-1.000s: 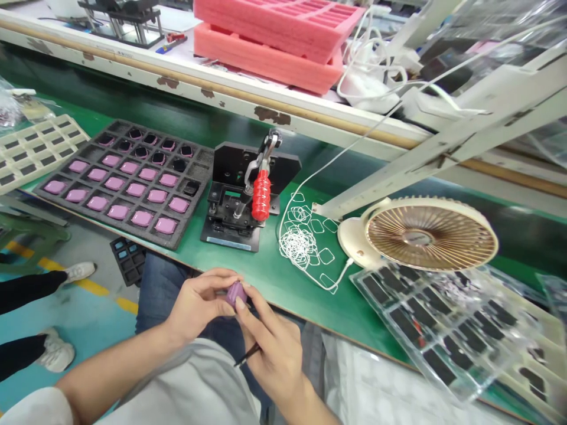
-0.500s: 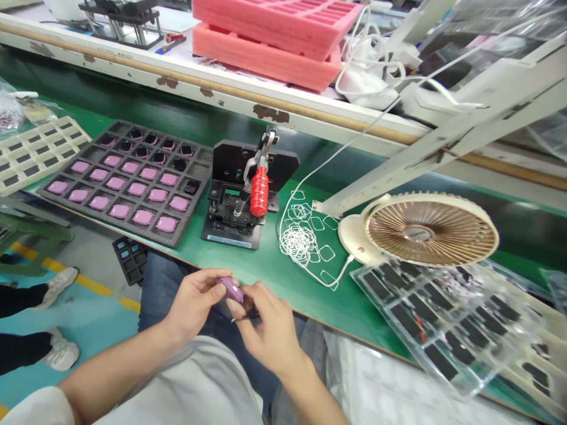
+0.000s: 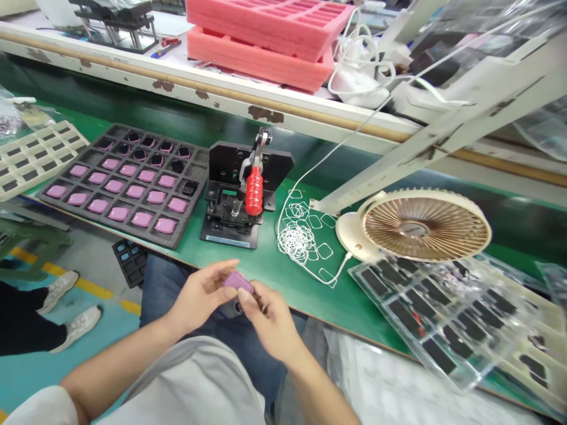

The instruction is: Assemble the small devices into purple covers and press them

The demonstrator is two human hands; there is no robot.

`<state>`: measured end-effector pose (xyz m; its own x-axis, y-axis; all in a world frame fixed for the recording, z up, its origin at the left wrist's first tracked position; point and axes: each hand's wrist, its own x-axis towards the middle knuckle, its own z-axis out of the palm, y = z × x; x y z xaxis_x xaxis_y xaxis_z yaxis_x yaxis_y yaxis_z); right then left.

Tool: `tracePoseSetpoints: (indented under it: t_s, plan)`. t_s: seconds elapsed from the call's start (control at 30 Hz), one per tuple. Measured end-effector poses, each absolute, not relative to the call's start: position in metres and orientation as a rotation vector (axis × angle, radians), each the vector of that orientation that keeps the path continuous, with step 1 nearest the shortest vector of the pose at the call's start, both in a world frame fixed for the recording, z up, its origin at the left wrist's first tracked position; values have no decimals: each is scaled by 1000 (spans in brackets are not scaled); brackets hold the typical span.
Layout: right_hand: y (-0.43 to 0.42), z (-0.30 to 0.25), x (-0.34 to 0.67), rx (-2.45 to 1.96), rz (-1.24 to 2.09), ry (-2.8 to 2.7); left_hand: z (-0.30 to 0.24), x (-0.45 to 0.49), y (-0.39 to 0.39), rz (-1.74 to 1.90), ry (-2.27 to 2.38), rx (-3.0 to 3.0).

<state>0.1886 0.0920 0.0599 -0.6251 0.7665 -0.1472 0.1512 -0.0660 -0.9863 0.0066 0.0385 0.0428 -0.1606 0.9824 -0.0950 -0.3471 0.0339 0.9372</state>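
Observation:
Over my lap, just in front of the green table's edge (image 3: 266,298), my left hand (image 3: 201,295) pinches a small purple part (image 3: 238,281) between thumb and fingers. My right hand (image 3: 266,316) touches the same part from the right, its fingers curled; whether it still holds the thin dark tool I cannot tell. A black foam tray (image 3: 126,183) with several purple parts in its pockets lies at the left of the table. Beside it stands a black press jig with a red handle (image 3: 248,192).
A heap of thin white rings (image 3: 301,236) lies right of the jig. A small beige fan (image 3: 420,227) lies face up, with clear trays (image 3: 443,319) of dark parts below it. Pink foam trays (image 3: 266,35) sit on the back shelf. Another person's legs and shoes (image 3: 57,307) are at left.
Both hands have shifted slightly and turned the purple part; the thin dark tool seen under my right hand a second ago no longer shows. The other person's feet have moved.

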Motion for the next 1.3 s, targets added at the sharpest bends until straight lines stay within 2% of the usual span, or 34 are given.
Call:
tracePoseSetpoints:
  t_s: [0.07,0.13,0.23,0.33,0.43,0.53,0.63,0.77,0.87,1.03,1.1,1.17,1.23,1.3]
  plan:
    - [99,65,190,-966,2183,-1356,46,-4,42,1473,1136,1215]
    - [104,71,191,-932,2446,-1048,50,-15,45,1491,1158,1662]
    - [105,73,188,-916,2574,-860,54,-23,48,1483,1106,2083]
    - [101,68,183,-952,2549,-891,54,-23,47,1553,1132,2170]
    - [106,69,183,-1019,2231,-1331,50,-24,46,1564,1313,2063]
    - [129,96,186,-1030,1376,-1818,41,-30,51,1467,1597,1905]
    - [160,138,181,-800,533,-1924,31,-35,64,1374,1644,1968]
    - [190,166,153,-492,-70,-2131,17,-31,91,1304,1595,2079]
    - [202,174,132,-482,-197,-2182,7,-27,103,1269,1609,2098]
    - [214,228,125,-646,-204,-1828,-3,-26,104,1274,1579,2077]
    - [208,233,131,-639,-239,-1719,-1,-30,98,1321,1551,2045]
    - [194,206,138,-560,-190,-1807,3,-36,87,1385,1539,1989]
    - [182,153,145,-474,-58,-2103,6,-44,70,1448,1566,1910]
    - [177,93,148,-582,34,-2307,7,-51,49,1490,1630,1818]
